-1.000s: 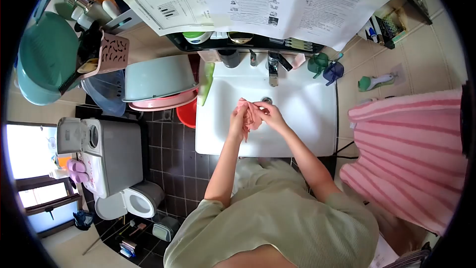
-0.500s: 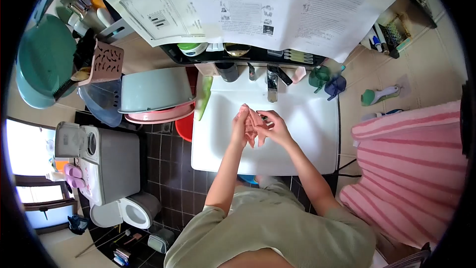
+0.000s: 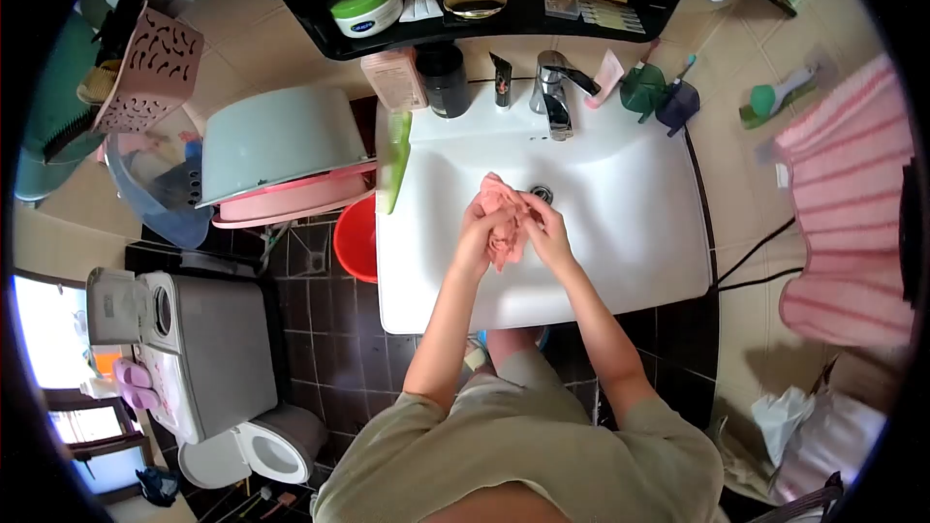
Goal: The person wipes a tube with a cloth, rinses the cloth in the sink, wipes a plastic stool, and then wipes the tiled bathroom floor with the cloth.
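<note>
Both bare hands, left (image 3: pixel 475 232) and right (image 3: pixel 550 232), are closed on a crumpled pink cloth (image 3: pixel 503 223), the left grip around its near side, the right grip pinching its edge. The cloth is above the white ceramic sink basin (image 3: pixel 620 232); beyond the grips stands a shiny chrome faucet (image 3: pixel 555 102).

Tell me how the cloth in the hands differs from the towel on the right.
The pink cloth is bunched between the left hand and the right hand, over the sink; the towel hangs in long folds. The cloth looks plain, while the towel has darker stripes. The cloth also looks much smaller than the towel. Both are pink fabric.
</note>
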Tool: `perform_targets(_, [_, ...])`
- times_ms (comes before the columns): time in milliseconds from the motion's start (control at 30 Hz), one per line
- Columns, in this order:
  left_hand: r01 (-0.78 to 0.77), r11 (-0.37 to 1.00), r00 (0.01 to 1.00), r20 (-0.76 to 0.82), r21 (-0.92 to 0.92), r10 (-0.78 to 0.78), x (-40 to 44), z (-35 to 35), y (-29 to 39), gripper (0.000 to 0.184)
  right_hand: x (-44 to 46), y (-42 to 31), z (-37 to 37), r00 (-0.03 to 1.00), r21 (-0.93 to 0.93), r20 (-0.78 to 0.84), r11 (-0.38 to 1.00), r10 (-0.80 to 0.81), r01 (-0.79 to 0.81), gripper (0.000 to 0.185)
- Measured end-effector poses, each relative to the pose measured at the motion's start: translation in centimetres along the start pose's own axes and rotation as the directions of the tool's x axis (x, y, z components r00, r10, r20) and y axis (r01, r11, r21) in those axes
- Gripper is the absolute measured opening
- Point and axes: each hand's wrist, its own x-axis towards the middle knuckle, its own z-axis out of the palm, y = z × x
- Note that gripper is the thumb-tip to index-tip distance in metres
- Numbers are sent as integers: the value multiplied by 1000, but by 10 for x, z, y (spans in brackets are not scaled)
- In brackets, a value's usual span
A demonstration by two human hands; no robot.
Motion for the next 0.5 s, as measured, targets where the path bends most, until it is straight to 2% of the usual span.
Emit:
perform_targets(100, [81, 985, 996, -61, 155, -72, -22, -20, -9, 23, -22, -11, 9, 999, 157, -38, 988, 0, 6, 33])
perform_targets(133, [82, 975, 993, -105, 205, -61, -30, -20, -10, 27, -29, -18, 5, 996, 150, 18, 985, 82, -84, 31])
perform_targets(233, [46, 970, 996, -82, 239, -27, -45, -40, -18, 27, -42, -27, 11, 994, 429, -36, 900, 103, -78, 26])
perform_targets(267, [43, 976, 998, -59, 215, -31, -47, -47, -21, 31, -49, -35, 12, 983, 504, -17, 851, 182, -149, 23])
perform_targets(367, [-63, 935, 984, -134, 350, 117, -60, -40, -25, 46, -66, -71, 12, 951, 348, 62, 886, 304, -306, 23])
perform_targets(400, [-91, 938, 978, -146, 334, 147, -64, -40, -28, 51, -68, -68, 11, 974, 276, 99, 934, 206, -225, 23])
perform_targets(467, [-155, 941, 962, -171, 301, 213, -69, -40, -34, 62, -73, -65, 12, 984, 244, 99, 955, 148, -168, 21])
perform_targets(500, [-214, 906, 947, -150, 366, 284, -75, -36, -32, 60, -75, -67, 13, 988, 230, 99, 963, 119, -139, 21])
